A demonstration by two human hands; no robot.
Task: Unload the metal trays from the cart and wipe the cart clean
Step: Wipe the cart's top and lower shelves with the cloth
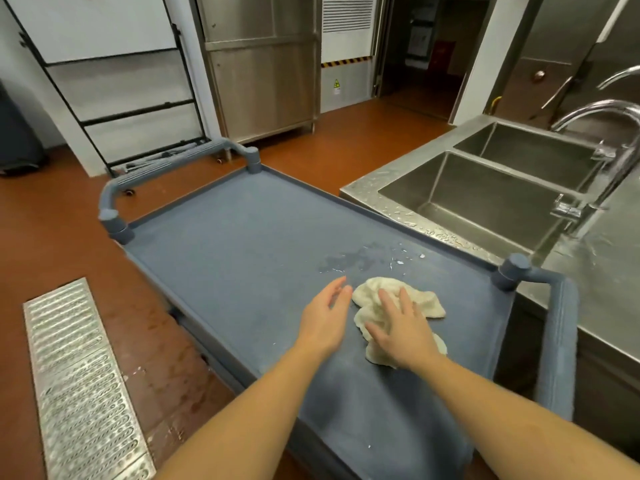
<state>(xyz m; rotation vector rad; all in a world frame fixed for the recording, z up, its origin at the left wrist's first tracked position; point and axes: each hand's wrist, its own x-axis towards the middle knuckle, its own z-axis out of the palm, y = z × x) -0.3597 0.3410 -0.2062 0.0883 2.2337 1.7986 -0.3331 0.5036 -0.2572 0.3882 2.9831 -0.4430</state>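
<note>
The grey-blue cart (225, 244) stands in front of me with its top shelf bare of trays. A crumpled cream cloth (377, 296) lies on the shelf near its right side. My right hand (401, 327) presses flat on the cloth, fingers spread. Just left of the cloth, my left hand (325, 317) hovers over the shelf with fingers apart, holding nothing. A wet patch with white specks (363, 259) marks the shelf just beyond the cloth. No metal trays are in view.
A wet steel double sink (485, 188) with taps (595, 168) adjoins the cart's right side. On the orange floor at the left lies a metal drain grate (83, 382). A steel cabinet (263, 64) and a black rack (114, 91) stand beyond the cart.
</note>
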